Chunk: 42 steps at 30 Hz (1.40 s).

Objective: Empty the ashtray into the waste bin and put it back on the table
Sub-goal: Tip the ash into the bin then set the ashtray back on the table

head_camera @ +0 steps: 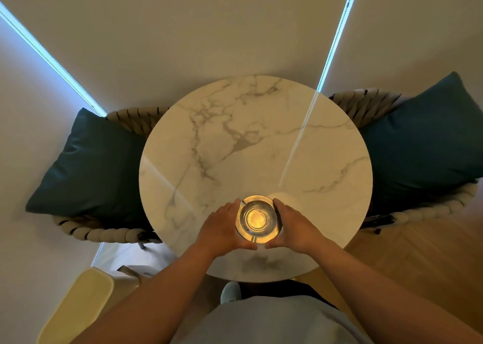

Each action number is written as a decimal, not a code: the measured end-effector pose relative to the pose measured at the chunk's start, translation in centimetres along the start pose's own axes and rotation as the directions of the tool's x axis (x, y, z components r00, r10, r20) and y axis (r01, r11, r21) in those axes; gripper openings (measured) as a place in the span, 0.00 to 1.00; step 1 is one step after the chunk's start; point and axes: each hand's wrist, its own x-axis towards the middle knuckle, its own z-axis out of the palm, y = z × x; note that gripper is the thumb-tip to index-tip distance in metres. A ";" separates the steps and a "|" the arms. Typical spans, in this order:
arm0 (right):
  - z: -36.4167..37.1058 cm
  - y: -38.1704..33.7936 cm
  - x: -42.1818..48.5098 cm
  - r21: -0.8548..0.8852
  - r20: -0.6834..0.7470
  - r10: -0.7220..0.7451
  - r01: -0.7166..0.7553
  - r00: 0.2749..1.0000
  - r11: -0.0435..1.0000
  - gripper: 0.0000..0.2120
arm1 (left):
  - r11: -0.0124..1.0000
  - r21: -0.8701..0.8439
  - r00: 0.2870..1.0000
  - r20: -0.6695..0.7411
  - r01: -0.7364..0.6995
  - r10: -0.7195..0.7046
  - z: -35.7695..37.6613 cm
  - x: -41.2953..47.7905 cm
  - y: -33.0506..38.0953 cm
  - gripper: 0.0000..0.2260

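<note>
We cup the ashtray at the table's six o'clock edge, left hand and right hand clasping its sides to keep it level.

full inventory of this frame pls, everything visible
ashtray: 1, clear glass, amber glow, near edge of table, between both hands
table: 1, round, white marble with grey veins, centre
cushions: 2, teal, one on each chair
chairs: 2, beige rope weave, left and right of table
pale yellow object: 1, bottom left, cannot identify
shoe: 1, light, under table edge
left hand: 1, cupping ashtray's left side
right hand: 1, cupping its right side
</note>
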 end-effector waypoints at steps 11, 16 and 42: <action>-3.4 0.9 5.6 -0.049 0.017 0.016 -0.015 1.000 0.999 0.58 | 0.993 -0.070 0.993 -0.062 0.093 -0.098 -0.4 5.9 0.3 0.48; -3.0 0.7 9.1 -0.009 -0.042 0.057 -0.057 0.997 0.998 0.48 | 0.992 -0.098 0.996 -0.036 0.084 -0.088 -0.8 9.3 -2.0 0.47; -2.9 2.2 19.3 -0.256 -0.173 0.098 -0.141 0.980 0.956 0.55 | 0.996 0.072 0.996 -0.076 0.057 -0.051 -0.3 20.3 -8.2 0.46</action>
